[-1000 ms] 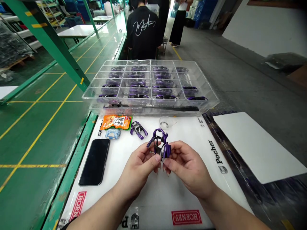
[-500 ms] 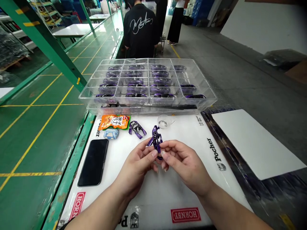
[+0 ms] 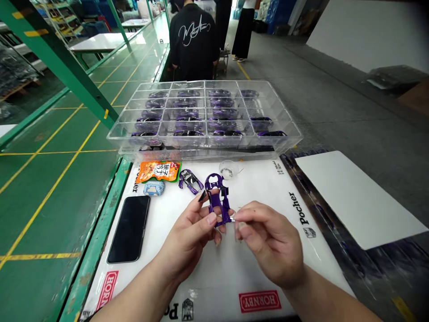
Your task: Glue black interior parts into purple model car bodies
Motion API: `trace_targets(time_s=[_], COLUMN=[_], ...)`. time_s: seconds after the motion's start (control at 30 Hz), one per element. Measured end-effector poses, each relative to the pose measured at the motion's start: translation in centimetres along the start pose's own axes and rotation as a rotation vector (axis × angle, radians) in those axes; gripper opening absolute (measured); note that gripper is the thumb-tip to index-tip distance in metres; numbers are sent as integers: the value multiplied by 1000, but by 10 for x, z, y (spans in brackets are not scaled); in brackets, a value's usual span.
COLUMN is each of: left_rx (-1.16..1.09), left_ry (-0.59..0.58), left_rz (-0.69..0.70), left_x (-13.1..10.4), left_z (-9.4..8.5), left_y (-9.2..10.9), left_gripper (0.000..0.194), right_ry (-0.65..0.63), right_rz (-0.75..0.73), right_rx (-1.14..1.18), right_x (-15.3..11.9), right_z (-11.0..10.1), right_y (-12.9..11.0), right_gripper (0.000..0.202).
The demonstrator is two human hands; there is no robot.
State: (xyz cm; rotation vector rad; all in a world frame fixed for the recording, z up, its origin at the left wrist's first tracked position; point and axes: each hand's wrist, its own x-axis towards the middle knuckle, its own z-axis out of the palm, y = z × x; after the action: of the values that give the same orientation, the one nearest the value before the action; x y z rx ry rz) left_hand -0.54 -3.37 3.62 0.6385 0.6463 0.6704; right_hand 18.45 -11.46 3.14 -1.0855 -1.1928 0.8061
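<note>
My left hand pinches a purple model car body shell by its lower end, with the hollow inner side towards me. A black piece sticks out at the shell's left side. My right hand is closed at the shell's lower right corner, thumb against fingers. Something thin and silvery shows at its fingertips, too small to name. Just behind the left hand, a second purple-and-black car body lies on the white table cover. A small clear round dish with tiny bits in it sits beyond the held shell.
A clear compartment tray of purple car bodies spans the back. On the left lie a black phone, a blue patterned case and an orange packet. A white board is at right. A person in black sits ahead.
The shell has turned from nearly edge-on to show its hollow inside. My right hand has drawn slightly right and down, its fingers now pinched at the shell's corner.
</note>
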Motion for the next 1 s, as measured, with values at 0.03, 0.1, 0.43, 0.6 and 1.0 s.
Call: trace_targets(time_s=[0.03, 0.1, 0.43, 0.6, 1.0], left_rx=[-9, -32, -97, -115, -116], left_ry=[-12, -43, -148, -72, -63], left_rz=[4, 13, -28, -49, -10], left_x=[-1, -2, -3, 2, 5], left_z=[0, -1, 1, -2, -9], left_y=[0, -1, 1, 0, 3], left_gripper=[62, 63, 52, 53, 48], right_ry=[53, 148, 407, 449, 156], right_rz=[1, 43, 362, 466, 656], right_rx=[4, 31, -133, -242, -434], right_x=[1, 4, 54, 74, 117], right_z=[-1, -5, -51, -70, -97], right_y=[0, 1, 46, 79, 86], right_gripper=[18, 11, 32, 46, 31])
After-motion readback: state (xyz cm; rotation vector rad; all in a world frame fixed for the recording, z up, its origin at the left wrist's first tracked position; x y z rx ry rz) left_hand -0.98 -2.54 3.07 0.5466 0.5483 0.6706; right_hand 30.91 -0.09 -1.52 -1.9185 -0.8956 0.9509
